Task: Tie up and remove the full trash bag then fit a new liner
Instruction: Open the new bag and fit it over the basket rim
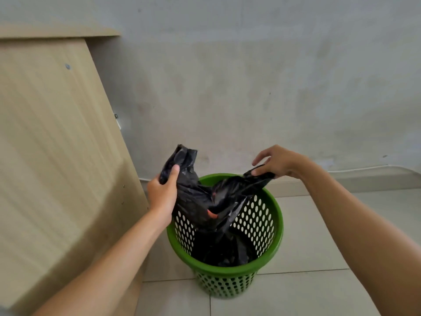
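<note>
— Where was the black trash bag point(200, 201) found?

— It was found inside the green perforated bin point(262, 226), its body low in the bin and two gathered ends drawn up above the rim.

— How was it held?

— One end was clenched in the left hand point(162, 194) at nine o'clock of the bin. The other end was pinched by the right hand point(279, 163) at one o'clock, the remaining fingers spread.

— Surroundings?

— The bin was noted on a tiled floor point(307, 247), a wooden panel point(57, 144) at nine o'clock.

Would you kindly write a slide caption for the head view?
Left hand and right hand pull black trash bag ends up from green perforated bin.
</note>
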